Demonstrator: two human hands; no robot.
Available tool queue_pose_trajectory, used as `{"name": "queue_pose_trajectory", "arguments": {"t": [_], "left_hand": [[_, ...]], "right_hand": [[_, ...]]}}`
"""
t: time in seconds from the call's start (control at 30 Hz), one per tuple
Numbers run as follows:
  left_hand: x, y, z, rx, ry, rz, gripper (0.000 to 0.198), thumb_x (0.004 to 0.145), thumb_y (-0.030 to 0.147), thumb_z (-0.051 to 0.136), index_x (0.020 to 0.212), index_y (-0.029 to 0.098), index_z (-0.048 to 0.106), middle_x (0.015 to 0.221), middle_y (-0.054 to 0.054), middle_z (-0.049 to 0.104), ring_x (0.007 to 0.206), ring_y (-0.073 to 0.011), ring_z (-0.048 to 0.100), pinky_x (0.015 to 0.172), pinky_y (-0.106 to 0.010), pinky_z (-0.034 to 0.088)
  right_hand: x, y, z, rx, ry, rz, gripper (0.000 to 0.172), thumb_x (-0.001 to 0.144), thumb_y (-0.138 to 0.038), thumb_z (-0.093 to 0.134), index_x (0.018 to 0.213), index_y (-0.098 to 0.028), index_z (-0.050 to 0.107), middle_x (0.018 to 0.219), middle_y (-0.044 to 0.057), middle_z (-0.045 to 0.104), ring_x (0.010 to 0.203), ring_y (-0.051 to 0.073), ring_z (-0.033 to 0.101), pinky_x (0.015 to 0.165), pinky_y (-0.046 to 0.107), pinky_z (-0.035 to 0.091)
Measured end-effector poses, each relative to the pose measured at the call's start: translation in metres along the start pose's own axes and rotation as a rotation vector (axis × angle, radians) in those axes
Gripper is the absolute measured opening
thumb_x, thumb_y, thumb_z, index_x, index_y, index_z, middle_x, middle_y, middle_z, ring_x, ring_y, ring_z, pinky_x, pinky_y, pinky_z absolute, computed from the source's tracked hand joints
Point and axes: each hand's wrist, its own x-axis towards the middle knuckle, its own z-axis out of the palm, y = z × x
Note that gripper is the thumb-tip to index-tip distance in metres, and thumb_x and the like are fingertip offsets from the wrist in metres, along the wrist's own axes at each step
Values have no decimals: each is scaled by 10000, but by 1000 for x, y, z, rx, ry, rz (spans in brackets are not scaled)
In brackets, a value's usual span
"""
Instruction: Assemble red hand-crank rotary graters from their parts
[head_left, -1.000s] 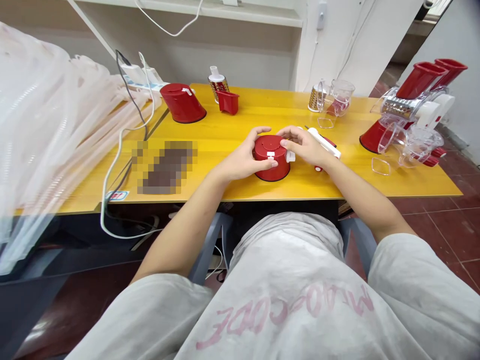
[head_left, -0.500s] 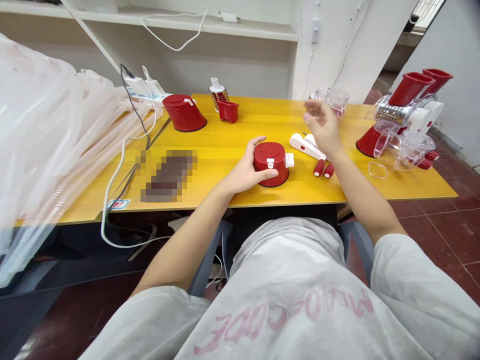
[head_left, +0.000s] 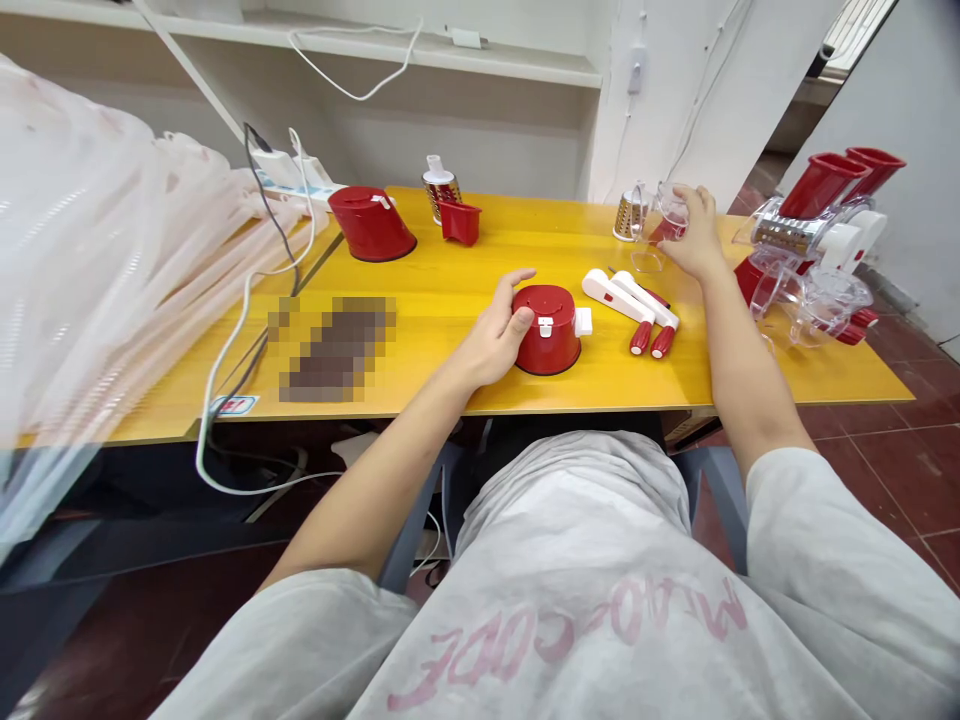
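In the head view, my left hand (head_left: 491, 335) curves round the left side of a red grater base (head_left: 551, 335), its thumb against the front and its fingers behind. The base stands upright on the table, a white knob on its right side. My right hand (head_left: 697, 235) is stretched out to the back right, with thumb and fingers around a clear plastic grater housing (head_left: 665, 215). Just left of that housing is a metal grater drum (head_left: 628, 215). Between my hands lie two white crank handles (head_left: 626, 298) with red grips.
Assembled rotary graters (head_left: 795, 235) stand at the table's right end. Toward the back left are another red base (head_left: 371, 225), a drum (head_left: 441, 187) and a red pusher (head_left: 460, 222). Plastic bags (head_left: 112, 250) and a white cable (head_left: 217, 390) occupy the left.
My right hand has moved right and slightly down onto the clear housing, uncovering the metal drum. My left thumb has shifted up along the red base, which stays in place.
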Motion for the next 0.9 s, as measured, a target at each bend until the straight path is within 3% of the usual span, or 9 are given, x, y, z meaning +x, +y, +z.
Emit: {"name": "queue_pose_trajectory", "arguments": {"t": [0.1, 0.2, 0.27, 0.33, 0.43, 0.57, 0.67, 0.77, 0.9], "left_hand": [[0, 1, 0, 3, -1, 1, 1261, 1057, 1207, 401, 1860, 236, 456, 1630, -248, 779, 1538, -451, 766, 1436, -651, 549], [0, 1, 0, 7, 4, 0, 1273, 1065, 1199, 400, 1859, 206, 453, 1628, -269, 781, 1541, -465, 764, 1435, -684, 547], [0, 0, 0, -3, 0, -4, 1265, 1066, 1197, 405, 1864, 216, 447, 1630, -269, 782, 1551, -470, 760, 1441, -708, 541], [0, 0, 0, -14, -5, 1, 1251, 1065, 1197, 417, 1868, 238, 438, 1646, -264, 774, 1586, -469, 743, 1452, -715, 533], [-1, -1, 0, -28, -12, 4, 1252, 1061, 1199, 422, 1878, 251, 415, 1642, -256, 763, 1581, -461, 745, 1455, -701, 538], [1, -7, 4, -29, 12, 33, 1270, 1046, 1213, 406, 1897, 270, 377, 1775, -273, 661, 1709, -470, 660, 1502, -675, 490], [6, -24, 5, -40, 133, 138, 1219, 1052, 1196, 454, 1898, 323, 361, 1947, -263, 498, 1883, -489, 472, 1556, -682, 408], [20, -40, 2, -78, 257, 190, 1194, 981, 1170, 687, 1892, 482, 335, 2019, -179, 422, 1885, -526, 458, 1500, -725, 452], [54, -22, -10, -125, 261, 251, 1393, 805, 1040, 1028, 1922, 589, 327, 2121, -91, 284, 1949, -575, 338, 1531, -756, 411]], "right_hand": [[-11, -21, 1, 14, 89, 279, 666, 930, -338, 1104, 1490, -243, 758, 1864, 236, 625, 1624, 207, 660, 1536, 498, 486], [-15, -41, -2, 16, 89, 316, 778, 841, -354, 1153, 1494, -225, 749, 1776, 223, 636, 1645, 296, 620, 1563, 614, 461], [-16, -47, -1, 42, 131, 280, 740, 830, -465, 1164, 1396, -236, 746, 1630, 183, 723, 1618, 307, 598, 1540, 628, 470], [-15, -49, 5, 193, 183, 313, 749, 823, -663, 1140, 1291, -271, 706, 1473, 113, 794, 1474, 259, 646, 1448, 563, 558], [-8, -57, 15, 483, 172, 479, 835, 841, -1014, 940, 1202, -317, 652, 1244, 40, 838, 1121, 200, 784, 1102, 442, 729], [2, -86, 24, 761, 9, 671, 858, 920, -1168, 677, 1063, -323, 720, 984, 50, 863, 848, 223, 840, 764, 386, 721], [0, -109, 30, 947, -192, 710, 854, 1082, -1084, 473, 1122, -288, 781, 943, 15, 882, 671, 122, 742, 660, 283, 620], [-10, -124, 40, 1100, -384, 650, 965, 1206, -930, 122, 1275, -256, 809, 967, 35, 892, 589, 111, 724, 521, 210, 519], [-22, -134, 55, 1185, -578, 643, 833, 1220, -938, 342, 1491, -260, 743, 1069, 57, 929, 544, 152, 746, 425, 227, 549]]}}
